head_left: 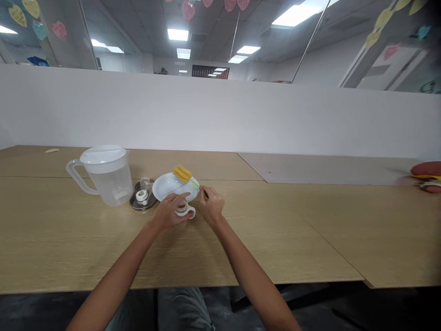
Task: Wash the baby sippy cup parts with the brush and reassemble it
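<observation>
My left hand (171,210) is closed around a small white cup-like piece with a loop handle (188,211), tilted on its side; the fingers cover much of it. Pinched in my right hand (211,202) is the thin green handle of a yellow sponge brush (182,173). The sponge end is over the far part of a white plate (165,185), just beyond both hands. Left of the plate, a round metal tray (138,205) carries a clear, rounded piece (145,183) and a white ring-shaped piece (141,196).
A translucent lidded pitcher (115,177) stands left of the tray, handle pointing left. Farther back lies a flat, pale oval piece (52,150). A red and yellow object (427,176) is at the right edge. A white partition (213,115) borders the wooden table (275,230).
</observation>
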`<state>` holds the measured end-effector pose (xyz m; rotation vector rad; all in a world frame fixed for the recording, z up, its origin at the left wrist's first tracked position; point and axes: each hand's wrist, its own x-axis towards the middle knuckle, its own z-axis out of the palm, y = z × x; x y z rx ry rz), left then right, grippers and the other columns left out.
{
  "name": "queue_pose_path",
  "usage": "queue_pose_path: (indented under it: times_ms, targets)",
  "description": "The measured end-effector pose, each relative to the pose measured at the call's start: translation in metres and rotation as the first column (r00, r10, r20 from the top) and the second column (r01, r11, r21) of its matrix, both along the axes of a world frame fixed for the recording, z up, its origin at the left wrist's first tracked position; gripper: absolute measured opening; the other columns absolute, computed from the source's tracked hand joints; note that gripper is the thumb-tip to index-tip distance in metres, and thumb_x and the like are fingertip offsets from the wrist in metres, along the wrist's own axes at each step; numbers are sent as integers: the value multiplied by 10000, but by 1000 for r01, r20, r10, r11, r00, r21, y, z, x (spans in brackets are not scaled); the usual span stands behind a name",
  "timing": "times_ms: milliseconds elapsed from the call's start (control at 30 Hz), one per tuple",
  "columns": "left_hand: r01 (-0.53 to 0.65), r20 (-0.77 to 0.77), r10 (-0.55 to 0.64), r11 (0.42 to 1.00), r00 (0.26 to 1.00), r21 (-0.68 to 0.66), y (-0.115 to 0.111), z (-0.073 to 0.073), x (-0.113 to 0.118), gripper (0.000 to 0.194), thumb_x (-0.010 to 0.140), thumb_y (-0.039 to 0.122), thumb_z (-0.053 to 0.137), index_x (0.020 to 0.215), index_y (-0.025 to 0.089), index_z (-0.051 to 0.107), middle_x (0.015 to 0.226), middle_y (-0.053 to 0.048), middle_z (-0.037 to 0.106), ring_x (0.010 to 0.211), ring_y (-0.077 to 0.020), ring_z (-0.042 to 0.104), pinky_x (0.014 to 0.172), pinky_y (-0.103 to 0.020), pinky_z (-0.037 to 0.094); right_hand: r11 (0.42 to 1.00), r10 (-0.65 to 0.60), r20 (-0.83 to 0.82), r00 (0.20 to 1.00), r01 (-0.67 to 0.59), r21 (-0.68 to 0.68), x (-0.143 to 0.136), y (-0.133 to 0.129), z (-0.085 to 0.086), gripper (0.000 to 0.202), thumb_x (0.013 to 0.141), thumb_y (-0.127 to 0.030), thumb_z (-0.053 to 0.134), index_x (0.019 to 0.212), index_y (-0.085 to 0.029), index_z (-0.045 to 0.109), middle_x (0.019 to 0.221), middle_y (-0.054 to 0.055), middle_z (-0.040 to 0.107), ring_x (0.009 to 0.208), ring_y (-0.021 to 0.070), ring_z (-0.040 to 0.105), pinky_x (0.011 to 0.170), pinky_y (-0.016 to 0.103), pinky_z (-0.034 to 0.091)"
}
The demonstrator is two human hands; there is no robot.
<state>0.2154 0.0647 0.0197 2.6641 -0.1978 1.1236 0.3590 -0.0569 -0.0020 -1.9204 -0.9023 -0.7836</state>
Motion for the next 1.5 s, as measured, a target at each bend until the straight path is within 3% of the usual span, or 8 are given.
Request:
queue_pose_path:
  times_ms: [200, 400, 600, 833, 1033, 1133, 1300, 1500]
  targets:
    - [-27, 280, 85, 978, 956, -206, -4, 4, -4, 746, 669, 462, 744, 1289, 195, 428, 998, -70, 680, 897, -196, 631, 811, -334, 518, 943, 297, -257, 920, -241, 230, -10, 5, 5, 362, 870, -413, 457, 858, -147, 702, 838, 77, 697, 745, 168, 603, 703, 269, 439]
    - [24, 459, 146, 939, 876, -344, -3, 0, -3, 898, 587, 482, 796, 1328, 181, 389, 1045, -110, 674, 935, -223, 645, 819, -357, 535, 779, 627, -506, 593, -455, 432, -27, 13, 9, 470, 805, -575, 519, 880, -140, 682, 595, -11, 535, 551, 105, 451, 511, 217, 335]
    - [136, 491, 148, 857, 859, -496, 5, -9, 2, 963, 520, 512, 816, 1318, 194, 381, 1149, -143, 617, 974, -252, 635, 837, -393, 538, 665, 720, -625, 301, -556, 499, -33, 15, 16, 505, 750, -645, 515, 577, -171, 499, 428, -74, 296, 394, 51, 237, 393, 212, 159]
    - [308, 559, 75, 771, 826, -558, 11, -18, 9, 766, 557, 618, 745, 1135, 201, 463, 1097, -117, 592, 925, -249, 645, 809, -392, 539, 655, 735, -641, 222, -477, 586, -36, 16, 15, 395, 704, -549, 570, 676, -155, 583, 402, -98, 276, 354, 38, 190, 370, 210, 104]
    - [257, 528, 97, 791, 844, -555, 6, -18, 9, 621, 663, 469, 751, 1137, 193, 460, 1043, -97, 617, 972, -237, 626, 859, -410, 518, 648, 731, -678, 75, -388, 655, -31, 17, 14, 351, 626, -493, 661, 695, -157, 587, 382, -109, 300, 327, 27, 174, 373, 215, 68]
    - [233, 519, 117, 796, 847, -558, -1, -14, 9, 686, 647, 358, 790, 1195, 196, 410, 1073, -107, 625, 1007, -243, 627, 899, -436, 507, 622, 751, -660, 14, -346, 702, -25, 15, 16, 408, 615, -540, 676, 701, -153, 581, 401, -104, 345, 313, 17, 160, 368, 221, 57]
    - [214, 505, 34, 879, 862, -426, -5, -11, 8, 885, 598, 355, 822, 1307, 204, 313, 1156, -141, 608, 1039, -263, 629, 886, -445, 532, 593, 765, -644, -25, -363, 719, -18, 10, 18, 599, 613, -613, 686, 956, -125, 633, 442, -98, 426, 317, 6, 144, 372, 211, 55]
    - [98, 515, 55, 959, 856, -266, 1, -13, 5, 853, 625, 380, 802, 1322, 179, 353, 1102, -125, 646, 1023, -274, 639, 833, -410, 569, 551, 770, -634, -76, -423, 719, -15, 8, 15, 603, 658, -627, 657, 1003, -133, 631, 581, -42, 567, 328, -11, 142, 378, 208, 48]
